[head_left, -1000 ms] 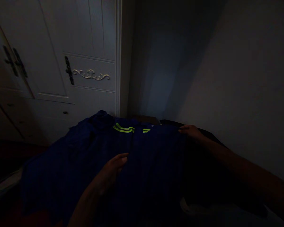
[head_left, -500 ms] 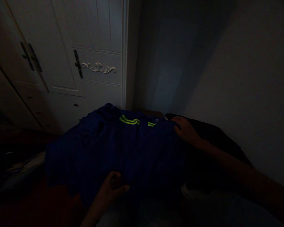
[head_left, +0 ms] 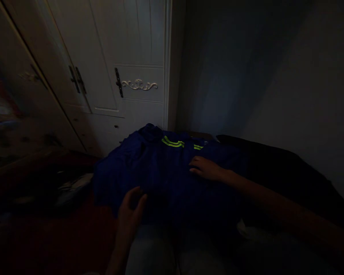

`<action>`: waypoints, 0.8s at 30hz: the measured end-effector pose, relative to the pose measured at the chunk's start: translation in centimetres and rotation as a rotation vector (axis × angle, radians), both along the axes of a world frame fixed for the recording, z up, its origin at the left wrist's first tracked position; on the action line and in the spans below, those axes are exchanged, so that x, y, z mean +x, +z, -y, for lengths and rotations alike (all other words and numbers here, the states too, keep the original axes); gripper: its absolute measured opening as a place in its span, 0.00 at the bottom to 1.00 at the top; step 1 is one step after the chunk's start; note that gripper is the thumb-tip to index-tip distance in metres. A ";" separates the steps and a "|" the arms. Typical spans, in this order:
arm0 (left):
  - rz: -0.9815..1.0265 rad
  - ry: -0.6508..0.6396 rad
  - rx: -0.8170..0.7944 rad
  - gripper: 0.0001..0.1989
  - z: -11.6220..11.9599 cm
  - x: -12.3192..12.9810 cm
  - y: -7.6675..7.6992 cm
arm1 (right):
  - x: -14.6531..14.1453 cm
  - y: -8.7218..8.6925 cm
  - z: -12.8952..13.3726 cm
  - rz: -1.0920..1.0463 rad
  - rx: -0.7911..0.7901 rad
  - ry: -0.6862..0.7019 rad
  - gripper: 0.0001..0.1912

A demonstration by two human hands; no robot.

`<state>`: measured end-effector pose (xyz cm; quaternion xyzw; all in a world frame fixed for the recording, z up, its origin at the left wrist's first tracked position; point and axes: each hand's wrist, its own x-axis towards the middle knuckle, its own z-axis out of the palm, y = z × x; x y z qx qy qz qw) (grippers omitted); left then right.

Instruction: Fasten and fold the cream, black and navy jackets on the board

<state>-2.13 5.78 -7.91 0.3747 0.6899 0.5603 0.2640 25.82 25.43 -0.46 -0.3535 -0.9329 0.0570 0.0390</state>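
Note:
A dark blue garment [head_left: 166, 175] with yellow-green stripes near its far edge lies spread out in dim light. Over its near left part is my left hand [head_left: 132, 208], thumb and fingers curved apart with a gap between them and nothing visible inside. My right hand [head_left: 205, 168] rests on the garment, or just above it, below the shorter stripes, with its palm down and fingers loosely spread. Contact between the hands and the cloth is hard to judge in the dark.
Behind the garment stands a white wardrobe [head_left: 140, 110] with dark handles and a carved ornament. A plain wall [head_left: 312, 114] rises at the right, with a black covered shape [head_left: 289, 172] before it. Dark items [head_left: 71, 187] lie on the reddish floor [head_left: 74, 236] at left.
My right hand has left the garment's far right edge and moved inward over the cloth. My left hand has shifted up and slightly left. The view has turned left.

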 end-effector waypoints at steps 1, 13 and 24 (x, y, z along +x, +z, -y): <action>0.000 0.081 0.086 0.30 -0.7 -0.4 0.9 | -0.7 0.3 0.2 -0.040 0.021 0.013 0.24; -0.128 0.288 0.200 0.13 -16.0 -9.8 8.5 | -13.7 3.4 -0.8 -0.217 0.044 0.266 0.26; -0.242 0.042 -0.093 0.15 -26.9 -13.2 10.9 | -16.1 -5.2 -5.2 -0.394 -0.087 0.009 0.18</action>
